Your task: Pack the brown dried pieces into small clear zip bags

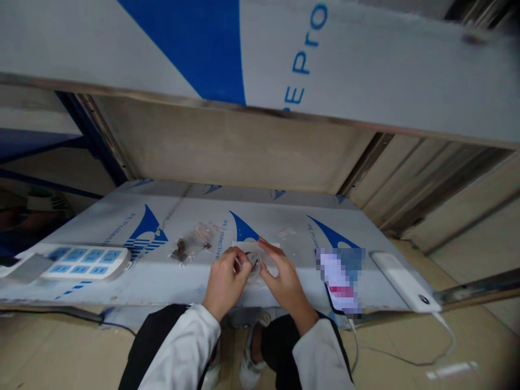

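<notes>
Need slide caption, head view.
Left hand and right hand at translucent plastic over a bench, between a power strip and a phone.

Your only view comes from the camera on your head, facing forward and down. It looks over your sleeves at close range, with your left hand and right hand just below centre. The table spans mid-frame, a raised panel crosses the top, and your shoes show at the bottom.

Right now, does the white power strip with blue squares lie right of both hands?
No, the power strip lies left of the left hand.
</notes>
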Motion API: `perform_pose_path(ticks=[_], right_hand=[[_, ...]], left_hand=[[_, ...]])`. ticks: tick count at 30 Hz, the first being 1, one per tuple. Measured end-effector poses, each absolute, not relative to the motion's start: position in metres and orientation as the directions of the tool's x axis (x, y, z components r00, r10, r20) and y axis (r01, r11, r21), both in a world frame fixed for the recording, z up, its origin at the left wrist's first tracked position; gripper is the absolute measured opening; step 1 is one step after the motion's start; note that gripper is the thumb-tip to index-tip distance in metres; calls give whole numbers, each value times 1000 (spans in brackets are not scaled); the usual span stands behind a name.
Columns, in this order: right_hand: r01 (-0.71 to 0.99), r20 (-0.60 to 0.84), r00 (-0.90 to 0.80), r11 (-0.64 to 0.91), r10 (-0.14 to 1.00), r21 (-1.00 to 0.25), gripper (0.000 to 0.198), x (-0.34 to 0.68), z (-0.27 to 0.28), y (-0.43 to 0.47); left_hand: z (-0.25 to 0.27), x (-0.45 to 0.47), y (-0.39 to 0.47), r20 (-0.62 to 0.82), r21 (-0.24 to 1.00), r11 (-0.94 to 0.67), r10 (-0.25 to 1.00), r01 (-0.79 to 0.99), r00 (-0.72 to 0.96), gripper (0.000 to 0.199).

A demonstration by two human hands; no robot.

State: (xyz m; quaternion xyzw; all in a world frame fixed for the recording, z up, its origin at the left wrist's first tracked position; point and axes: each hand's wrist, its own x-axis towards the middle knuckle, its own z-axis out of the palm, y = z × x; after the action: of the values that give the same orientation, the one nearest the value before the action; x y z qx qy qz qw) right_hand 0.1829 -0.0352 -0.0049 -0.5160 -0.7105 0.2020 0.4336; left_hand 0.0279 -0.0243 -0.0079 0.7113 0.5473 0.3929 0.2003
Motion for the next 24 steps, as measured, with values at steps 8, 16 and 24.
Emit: perform_pose_path(ticks=[8, 16, 24], right_hand=[[459, 344, -185, 390, 921, -798, 67, 189, -10, -27], [522, 481, -118, 466, 869, -715, 42, 175, -5, -27], [738, 345, -264, 419, 901, -529, 37, 200, -1, -4]], left_hand=[[-6, 31, -19, 268, 860, -261, 962, 438, 48, 9], [-7, 28, -19, 224, 892, -173, 972, 417, -77, 11], [-2, 6, -10, 148, 891, -15, 954, 455, -259, 40]])
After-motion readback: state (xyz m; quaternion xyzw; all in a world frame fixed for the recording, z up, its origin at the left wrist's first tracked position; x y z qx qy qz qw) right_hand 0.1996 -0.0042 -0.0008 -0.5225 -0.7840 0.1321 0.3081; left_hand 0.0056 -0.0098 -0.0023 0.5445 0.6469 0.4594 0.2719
